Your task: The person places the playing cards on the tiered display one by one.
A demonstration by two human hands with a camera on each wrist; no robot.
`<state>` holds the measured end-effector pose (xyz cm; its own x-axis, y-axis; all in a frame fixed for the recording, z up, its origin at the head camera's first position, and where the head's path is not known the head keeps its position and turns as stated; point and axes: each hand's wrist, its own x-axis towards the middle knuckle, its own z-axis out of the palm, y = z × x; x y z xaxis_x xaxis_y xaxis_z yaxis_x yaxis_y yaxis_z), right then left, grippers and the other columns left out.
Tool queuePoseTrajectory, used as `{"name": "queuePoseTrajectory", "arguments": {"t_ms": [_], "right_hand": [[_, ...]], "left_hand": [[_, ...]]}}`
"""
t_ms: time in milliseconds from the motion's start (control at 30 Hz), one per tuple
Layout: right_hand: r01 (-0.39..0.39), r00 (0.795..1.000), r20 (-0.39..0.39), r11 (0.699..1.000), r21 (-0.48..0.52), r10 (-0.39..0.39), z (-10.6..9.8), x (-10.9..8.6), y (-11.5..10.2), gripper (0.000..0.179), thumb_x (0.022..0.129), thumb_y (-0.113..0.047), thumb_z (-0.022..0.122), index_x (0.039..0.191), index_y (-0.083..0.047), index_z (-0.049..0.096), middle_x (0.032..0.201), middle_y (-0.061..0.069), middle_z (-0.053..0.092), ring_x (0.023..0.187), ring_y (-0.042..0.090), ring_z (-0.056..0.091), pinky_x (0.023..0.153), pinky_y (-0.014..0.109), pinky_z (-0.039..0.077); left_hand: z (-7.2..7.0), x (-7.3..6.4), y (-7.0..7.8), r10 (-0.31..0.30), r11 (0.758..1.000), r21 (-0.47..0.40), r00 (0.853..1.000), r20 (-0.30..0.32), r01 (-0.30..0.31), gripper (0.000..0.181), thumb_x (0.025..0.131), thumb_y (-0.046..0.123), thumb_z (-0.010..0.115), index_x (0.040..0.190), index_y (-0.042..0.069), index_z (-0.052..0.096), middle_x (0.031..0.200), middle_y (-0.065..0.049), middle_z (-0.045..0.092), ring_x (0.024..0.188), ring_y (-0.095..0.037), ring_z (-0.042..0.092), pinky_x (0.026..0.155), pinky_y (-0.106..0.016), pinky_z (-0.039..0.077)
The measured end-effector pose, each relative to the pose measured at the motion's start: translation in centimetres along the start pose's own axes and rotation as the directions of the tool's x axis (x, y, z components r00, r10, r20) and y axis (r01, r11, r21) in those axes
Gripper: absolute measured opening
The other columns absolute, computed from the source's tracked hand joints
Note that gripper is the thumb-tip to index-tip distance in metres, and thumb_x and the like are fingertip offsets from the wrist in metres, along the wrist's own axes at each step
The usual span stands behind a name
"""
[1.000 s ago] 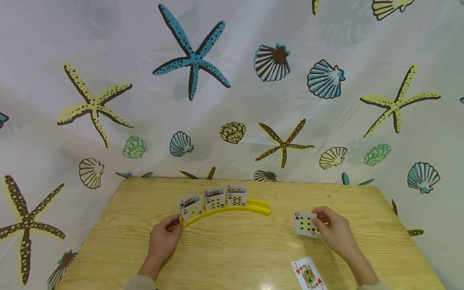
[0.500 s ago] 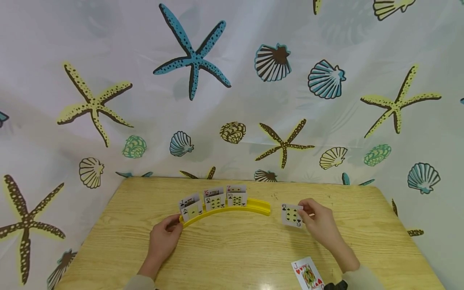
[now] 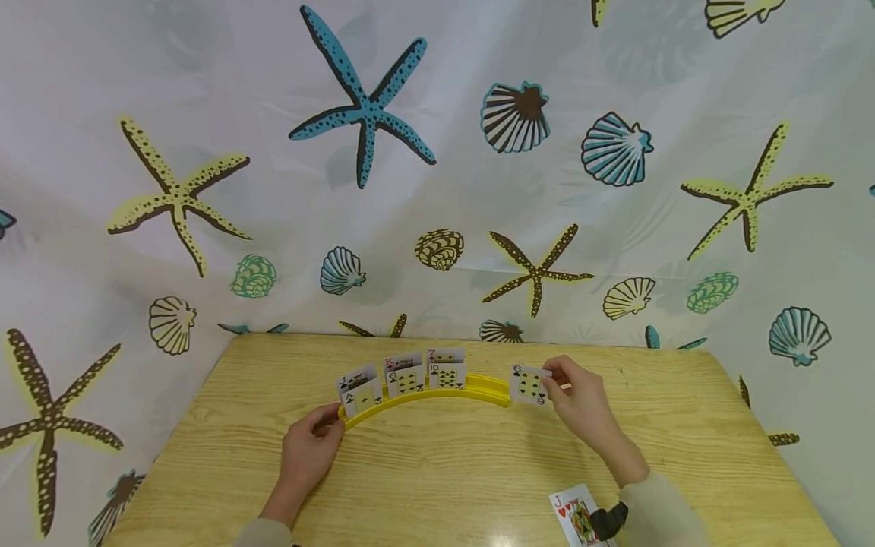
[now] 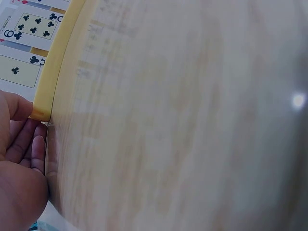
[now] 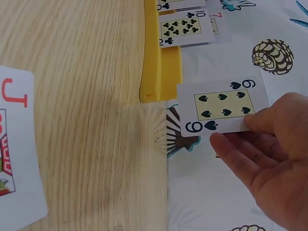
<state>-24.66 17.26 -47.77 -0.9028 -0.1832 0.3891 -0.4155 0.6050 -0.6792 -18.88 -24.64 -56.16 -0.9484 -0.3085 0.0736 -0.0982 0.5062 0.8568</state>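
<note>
A curved yellow card holder point(image 3: 489, 389) stands on the wooden table, with playing cards upright in its left and middle parts. The ace of clubs point(image 3: 361, 399), six of clubs point(image 3: 406, 381) and ten of clubs point(image 3: 447, 377) stand in front, each with another card behind. My left hand point(image 3: 311, 447) pinches the holder's left end between thumb and fingers, as the left wrist view shows. Between thumb and fingers, my right hand point(image 3: 582, 398) holds a six of spades point(image 5: 224, 106), face toward me. This card is just beyond the holder's bare right end.
A jack of hearts point(image 3: 573, 510) lies face up near the table's front, partly covered by the right sleeve and a black wrist strap point(image 3: 608, 521). Behind the table point(image 3: 437, 471) hangs a white curtain point(image 3: 437, 190) printed with starfish and shells.
My right hand has carried the six of spades left and away from me, up to the holder's right end. The left hand and holder have stayed put.
</note>
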Motion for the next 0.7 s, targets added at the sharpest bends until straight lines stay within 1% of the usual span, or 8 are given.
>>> {"name": "queuePoseTrajectory", "arguments": {"t_ms": [200, 400, 567, 700], "right_hand": [[-0.015, 1.000, -0.011, 0.999, 0.035, 0.015, 1.0, 1.0, -0.4, 0.010, 0.097, 0.003, 0.070, 0.107, 0.000, 0.068, 0.096, 0.015, 0.074, 0.086, 0.026, 0.071, 0.069, 0.026, 0.062], [-0.014, 1.000, -0.026, 0.999, 0.040, 0.015, 1.9, 1.8, -0.9, 0.008, 0.098, 0.002, 0.069, 0.106, 0.000, 0.068, 0.096, 0.016, 0.074, 0.088, 0.026, 0.071, 0.071, 0.029, 0.063], [-0.017, 1.000, -0.022, 0.999, 0.031, 0.018, 2.6, 2.5, -1.2, 0.009, 0.100, -0.001, 0.069, 0.108, 0.000, 0.069, 0.099, 0.015, 0.075, 0.091, 0.027, 0.071, 0.074, 0.034, 0.064], [-0.009, 1.000, -0.025, 1.000, 0.030, 0.009, 3.1, 2.8, -1.3, 0.010, 0.100, -0.002, 0.069, 0.110, 0.000, 0.069, 0.101, 0.015, 0.075, 0.093, 0.029, 0.072, 0.076, 0.038, 0.065]], "left_hand": [[0.0, 0.1, 0.0, 0.008, 1.000, 0.009, 1.000, -0.006, -0.008, 0.034, 0.101, 0.013, 0.065, 0.133, 0.004, 0.072, 0.125, -0.018, 0.076, 0.100, -0.020, 0.073, 0.078, -0.015, 0.053], [0.1, 0.2, -0.3, 0.013, 1.000, 0.012, 1.000, -0.009, -0.013, 0.034, 0.101, 0.013, 0.065, 0.133, 0.004, 0.071, 0.124, -0.018, 0.076, 0.101, -0.021, 0.072, 0.079, -0.016, 0.053], [0.2, 0.3, -0.4, 0.006, 1.000, 0.020, 1.000, -0.009, -0.006, 0.034, 0.101, 0.013, 0.065, 0.134, 0.004, 0.071, 0.124, -0.017, 0.076, 0.101, -0.021, 0.072, 0.080, -0.016, 0.053], [0.2, 0.3, -0.3, 0.010, 1.000, 0.017, 1.000, -0.015, -0.010, 0.033, 0.101, 0.012, 0.065, 0.132, 0.004, 0.072, 0.123, -0.018, 0.076, 0.100, -0.021, 0.072, 0.079, -0.016, 0.053]]}}
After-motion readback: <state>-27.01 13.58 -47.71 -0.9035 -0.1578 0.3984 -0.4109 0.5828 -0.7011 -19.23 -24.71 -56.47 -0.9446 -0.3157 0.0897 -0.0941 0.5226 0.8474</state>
